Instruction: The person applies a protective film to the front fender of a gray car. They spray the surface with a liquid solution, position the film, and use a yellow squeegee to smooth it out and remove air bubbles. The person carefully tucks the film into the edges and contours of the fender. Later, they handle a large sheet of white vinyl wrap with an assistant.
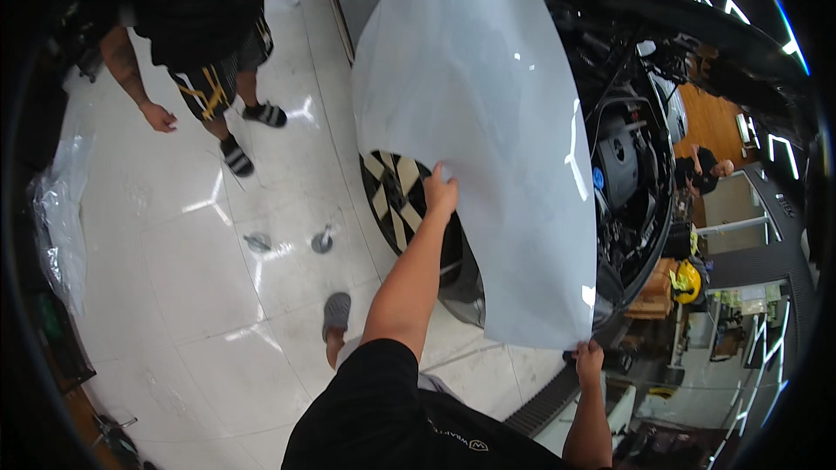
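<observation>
Glossy white floor tiles surround a car with its hood raised. Large, smooth, pale film sheet drapes over the front fender, above the wheel; it hangs loose, not yet smoothed down. Left hand pinches its left edge; right hand pinches its lower corner.

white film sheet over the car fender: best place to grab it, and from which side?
Probably by its free edges, as both hands do now: the left hand pinches the white film sheet at its wheel-side edge above the wheel, and the right hand holds the near bottom corner. The middle drapes over the car, offering nothing to pinch.
</observation>
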### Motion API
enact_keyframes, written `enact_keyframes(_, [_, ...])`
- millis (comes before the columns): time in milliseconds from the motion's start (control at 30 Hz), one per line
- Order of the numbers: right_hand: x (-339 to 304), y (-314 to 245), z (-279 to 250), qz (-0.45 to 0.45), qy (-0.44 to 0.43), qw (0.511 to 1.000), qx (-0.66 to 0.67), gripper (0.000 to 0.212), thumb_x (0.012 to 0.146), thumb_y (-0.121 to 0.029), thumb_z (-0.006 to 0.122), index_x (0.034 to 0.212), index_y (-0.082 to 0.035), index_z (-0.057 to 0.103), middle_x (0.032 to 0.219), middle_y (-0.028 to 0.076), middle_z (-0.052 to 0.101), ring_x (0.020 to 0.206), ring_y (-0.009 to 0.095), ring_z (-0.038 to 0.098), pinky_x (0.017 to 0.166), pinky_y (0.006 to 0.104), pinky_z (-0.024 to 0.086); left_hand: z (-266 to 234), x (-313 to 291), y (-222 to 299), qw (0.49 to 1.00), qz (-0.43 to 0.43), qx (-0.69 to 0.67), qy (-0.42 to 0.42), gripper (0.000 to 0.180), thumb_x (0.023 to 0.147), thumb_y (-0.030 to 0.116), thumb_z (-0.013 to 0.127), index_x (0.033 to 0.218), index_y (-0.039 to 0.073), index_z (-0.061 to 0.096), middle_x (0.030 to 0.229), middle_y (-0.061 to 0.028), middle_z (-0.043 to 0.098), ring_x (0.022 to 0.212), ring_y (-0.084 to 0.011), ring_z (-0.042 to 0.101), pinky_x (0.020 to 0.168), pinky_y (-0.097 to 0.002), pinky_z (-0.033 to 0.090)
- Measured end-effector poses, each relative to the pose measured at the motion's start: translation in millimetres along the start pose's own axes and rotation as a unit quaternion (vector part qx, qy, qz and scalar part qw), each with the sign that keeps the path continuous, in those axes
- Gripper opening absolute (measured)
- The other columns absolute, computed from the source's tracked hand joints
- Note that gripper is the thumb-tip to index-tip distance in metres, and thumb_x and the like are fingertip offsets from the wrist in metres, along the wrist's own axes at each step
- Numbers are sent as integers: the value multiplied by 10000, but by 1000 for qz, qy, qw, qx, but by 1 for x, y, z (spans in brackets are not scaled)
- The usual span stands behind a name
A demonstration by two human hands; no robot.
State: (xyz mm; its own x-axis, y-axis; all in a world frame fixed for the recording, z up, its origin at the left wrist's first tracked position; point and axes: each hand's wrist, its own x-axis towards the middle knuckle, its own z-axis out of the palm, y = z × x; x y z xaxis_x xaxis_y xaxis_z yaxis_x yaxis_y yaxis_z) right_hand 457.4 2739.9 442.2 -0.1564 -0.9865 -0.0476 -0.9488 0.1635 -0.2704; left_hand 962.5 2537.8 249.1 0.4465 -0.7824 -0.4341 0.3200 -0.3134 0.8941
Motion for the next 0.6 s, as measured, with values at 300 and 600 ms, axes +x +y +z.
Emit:
enact_keyframes(300, [-2,15,35,-3,34,999,-9,237,895,-140,572,769,59,593,597,91,607,539,174,597,555,325,491,12,9,94,982,100,146,57,800,962,597,385,1561,132,131,1595,-259,68,1408,-574,124,1089,-661,239])
enact_keyframes(600, [3,-11,20,-19,61,998,24,228,907,-126,555,758,46,563,631,78,587,550,144,559,527,319,466,38,14,179,979,118,157,62,1035,871,718,457,1558,77,22,1569,-327,-6,1380,-616,130,1068,-705,217])
